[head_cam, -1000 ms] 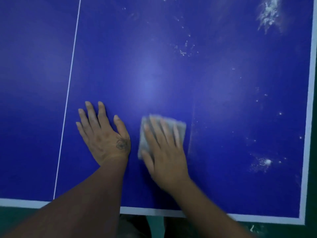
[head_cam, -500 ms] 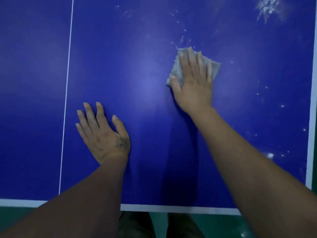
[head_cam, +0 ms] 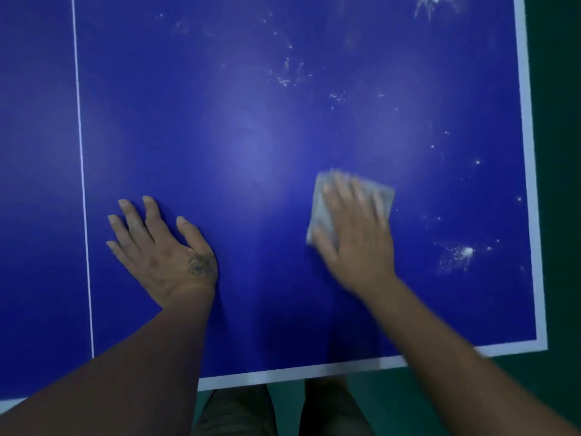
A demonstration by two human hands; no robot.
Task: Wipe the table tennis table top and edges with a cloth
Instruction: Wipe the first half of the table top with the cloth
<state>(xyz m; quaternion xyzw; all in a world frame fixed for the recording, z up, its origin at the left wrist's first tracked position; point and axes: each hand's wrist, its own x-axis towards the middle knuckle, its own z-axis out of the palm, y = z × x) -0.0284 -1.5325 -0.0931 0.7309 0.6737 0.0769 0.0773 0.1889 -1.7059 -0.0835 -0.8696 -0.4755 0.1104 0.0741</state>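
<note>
Toward the left, a thin white line (head_cam: 82,184) is seen running up the blue table top (head_cam: 245,121). Just right of it, the left hand (head_cam: 163,250) is laid flat on the surface with its fingers straight and spread and nothing held. It is judged to be placed there as a prop, so that weight can be leaned forward over the table.

Further right, the grey cloth (head_cam: 320,212) is spread flat on the table top, well inside the near edge. It is pressed down by the right hand (head_cam: 358,243), whose fingers are stretched out over it rather than curled round it. A flat palm is probably used so that the whole cloth is pushed against the surface. The hand is blurred, so a wiping stroke is taken to be under way.

To the right of the cloth, white dust (head_cam: 462,253) lies on the blue, and more is scattered farther up, so that part is judged not yet wiped. The white border (head_cam: 531,199) along the right side is touched by neither hand, and beyond it green floor (head_cam: 562,152) is seen.
</note>
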